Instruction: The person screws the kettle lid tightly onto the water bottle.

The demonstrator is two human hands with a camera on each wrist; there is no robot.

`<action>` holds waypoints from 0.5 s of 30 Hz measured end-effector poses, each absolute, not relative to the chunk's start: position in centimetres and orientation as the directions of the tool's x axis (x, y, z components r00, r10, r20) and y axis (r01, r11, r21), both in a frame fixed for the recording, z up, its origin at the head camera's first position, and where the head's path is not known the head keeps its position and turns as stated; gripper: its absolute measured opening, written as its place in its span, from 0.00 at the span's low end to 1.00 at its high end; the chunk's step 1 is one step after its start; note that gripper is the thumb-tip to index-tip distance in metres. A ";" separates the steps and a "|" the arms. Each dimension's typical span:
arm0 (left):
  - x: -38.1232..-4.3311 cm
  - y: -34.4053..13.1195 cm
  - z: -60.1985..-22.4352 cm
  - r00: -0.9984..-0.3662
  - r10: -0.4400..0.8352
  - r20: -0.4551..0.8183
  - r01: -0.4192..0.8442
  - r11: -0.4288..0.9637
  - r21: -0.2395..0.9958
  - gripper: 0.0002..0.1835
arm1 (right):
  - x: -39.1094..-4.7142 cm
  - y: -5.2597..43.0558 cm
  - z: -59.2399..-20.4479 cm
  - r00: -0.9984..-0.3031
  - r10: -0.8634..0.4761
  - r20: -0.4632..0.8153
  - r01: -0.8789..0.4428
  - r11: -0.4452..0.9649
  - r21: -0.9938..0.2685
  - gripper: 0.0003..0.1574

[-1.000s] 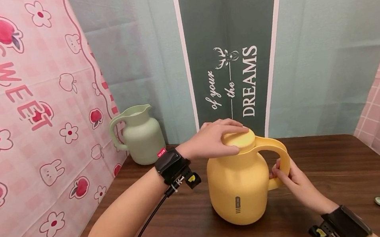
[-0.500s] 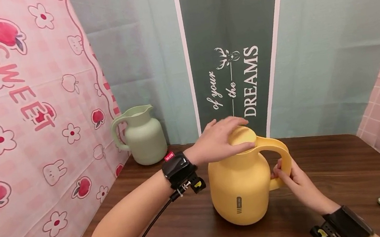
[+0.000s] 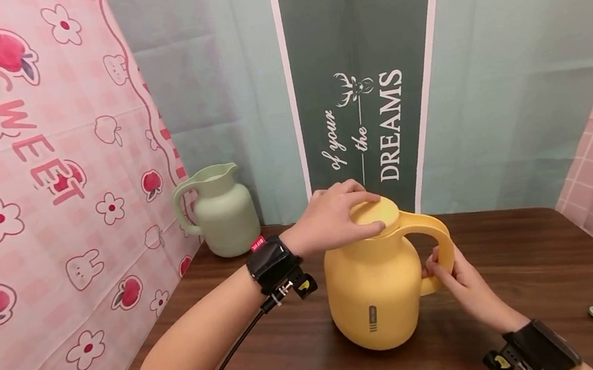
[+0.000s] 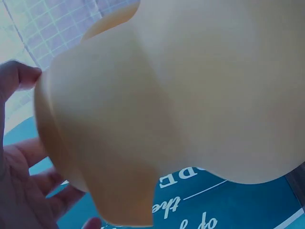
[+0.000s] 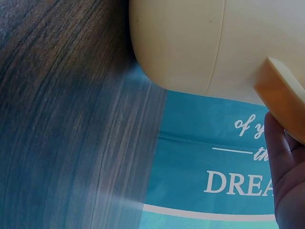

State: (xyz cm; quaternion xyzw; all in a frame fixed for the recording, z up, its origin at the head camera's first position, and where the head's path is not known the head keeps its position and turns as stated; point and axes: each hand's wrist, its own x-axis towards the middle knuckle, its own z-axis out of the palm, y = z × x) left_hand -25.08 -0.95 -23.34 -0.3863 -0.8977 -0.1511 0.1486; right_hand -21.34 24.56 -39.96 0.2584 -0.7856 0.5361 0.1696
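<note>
Left hand (image 3: 329,219) grips lid (image 3: 382,211), right hand (image 3: 463,285) holds handle (image 3: 439,232) of yellow jug (image 3: 375,290), upright on wood-grain table (image 3: 514,256); lid step apparently in hand, next move likely needing handle kept steady.

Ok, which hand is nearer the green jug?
Left. The left hand, on the lid of the yellow jug, is right of the green jug; the right hand, holding the yellow handle, is farther right.
</note>
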 end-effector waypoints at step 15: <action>-25.5 -1.4 -23.6 -0.590 0.719 0.366 0.807 0.512 0.295 0.14 | -21.4 24.6 -39.9 -0.798 -0.233 0.555 -0.602 0.288 -0.745 0.07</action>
